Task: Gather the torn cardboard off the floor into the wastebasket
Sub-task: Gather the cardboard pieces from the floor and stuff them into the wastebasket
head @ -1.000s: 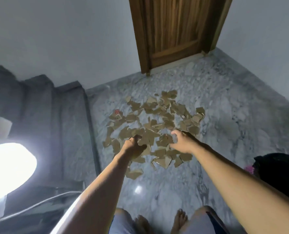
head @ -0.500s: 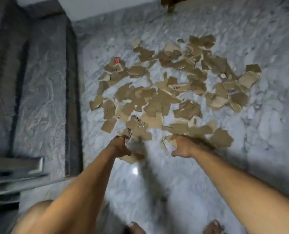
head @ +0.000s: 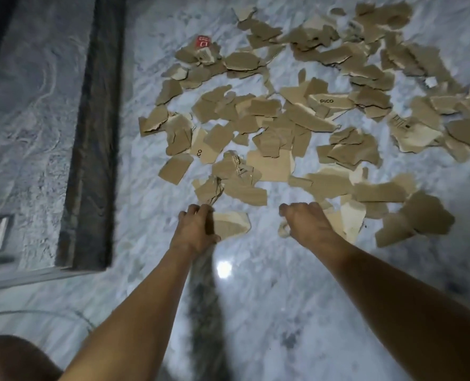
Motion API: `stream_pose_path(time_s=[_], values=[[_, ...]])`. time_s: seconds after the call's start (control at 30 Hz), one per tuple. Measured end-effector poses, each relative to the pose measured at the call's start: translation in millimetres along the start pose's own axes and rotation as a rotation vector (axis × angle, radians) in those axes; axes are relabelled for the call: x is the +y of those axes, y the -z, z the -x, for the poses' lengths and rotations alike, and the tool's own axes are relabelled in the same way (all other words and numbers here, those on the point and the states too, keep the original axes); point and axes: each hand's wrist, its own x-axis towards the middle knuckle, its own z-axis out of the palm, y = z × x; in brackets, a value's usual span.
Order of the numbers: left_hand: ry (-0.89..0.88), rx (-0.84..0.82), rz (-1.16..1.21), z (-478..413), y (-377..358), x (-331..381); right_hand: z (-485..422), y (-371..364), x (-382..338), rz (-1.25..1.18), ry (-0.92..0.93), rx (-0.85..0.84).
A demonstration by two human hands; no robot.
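While most of the cardboard (head: 297, 114) lies spread flat over the marble floor (head: 256, 298), the sensible way is to rake the near edge inward and bunch the scraps into a pile before lifting, so fewer slip loose. Both arms reach straight out and down, well apart. Her or his left hand (head: 196, 229) is curled with the fingers closed on a pale scrap (head: 231, 225) at the pile's near edge. Opposite it, the right hand (head: 308, 224) sits knuckles up over other scraps with fingers bent; whether it grips anything I cannot tell. No wastebasket shows, so the carry will need a turn.
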Motion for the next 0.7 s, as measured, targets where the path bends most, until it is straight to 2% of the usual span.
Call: stream_pose_path(time_s=[0.17,0.3,0.4,0.53,0.6,0.7], values=[[0.084,-0.002,0.125,-1.9,4.1,3.2,20.5,2.9,-1.5,-0.399,-0.172,0.009],[0.086,-0.074,0.214,-7.0,12.0,10.9,26.9,33.2,31.0,-0.783,-0.312,-0.004],[-0.023,-0.193,0.199,-14.3,25.0,33.2,25.8,55.9,73.3,-0.755,-0.397,-0.094],[-0.145,-0.369,0.229,-30.6,33.5,81.0,36.1,55.9,108.8,-0.374,-0.441,-0.414],[-0.191,-0.414,0.207,-39.5,26.4,106.8,43.8,37.1,112.5,-0.371,-0.498,-0.412],[-0.283,-0.400,0.098,-47.8,9.9,139.5,52.6,6.6,109.2,-0.614,-0.610,-0.271]])
